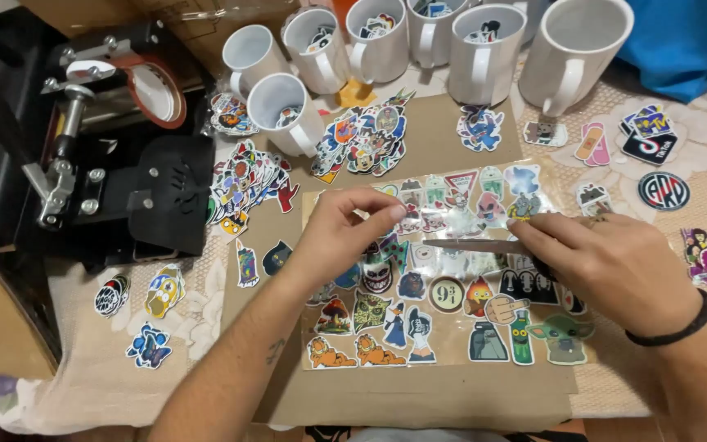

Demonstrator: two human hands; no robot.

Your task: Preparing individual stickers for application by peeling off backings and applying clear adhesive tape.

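Observation:
A clear glossy sheet (452,327) covered with several colourful cartoon stickers lies on a brown cardboard mat (419,393). My left hand (345,233) rests on the sheet's upper left part, thumb and forefinger pinched together on a small sticker near the top edge. My right hand (607,266), with a black band on the wrist, holds a thin metal blade (472,245) that points left across the sheet toward the left fingertips. What lies under the palms is hidden.
Several white mugs (484,49), some with stickers inside, stand along the back. A black mug heat press (108,139) sits at the left. Loose sticker piles (247,184) and single stickers (660,190) lie scattered on the lace tablecloth. A blue cloth (689,41) is at the back right.

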